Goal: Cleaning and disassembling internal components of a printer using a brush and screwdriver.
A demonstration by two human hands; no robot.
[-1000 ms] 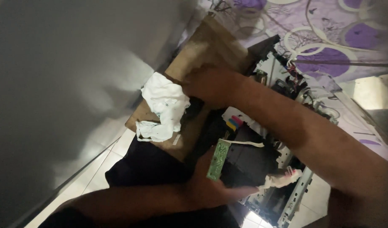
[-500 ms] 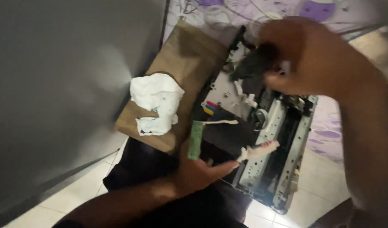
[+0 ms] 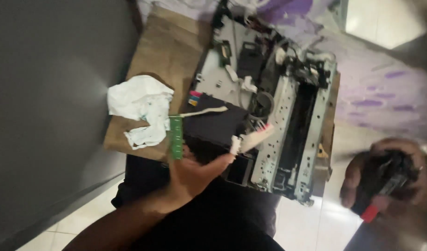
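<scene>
Green circuit strip (image 3: 176, 136), long axis upright, pinched in left hand (image 3: 190, 174) at printer chassis's (image 3: 287, 135) left edge; right hand (image 3: 390, 179), well apart, clasps a black part (image 3: 385, 179).

A grey wall (image 3: 46, 116) closes the frame's left. The opened printer (image 3: 273, 116) fills the centre; crumpled tissue (image 3: 139, 111) blocks the cardboard (image 3: 167, 51). Lower-right tiled floor (image 3: 311, 223) lies open.

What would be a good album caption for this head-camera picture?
Left hand steadies a small green circuit board beside an opened printer, while right hand holds a black part with a red tip.
</scene>
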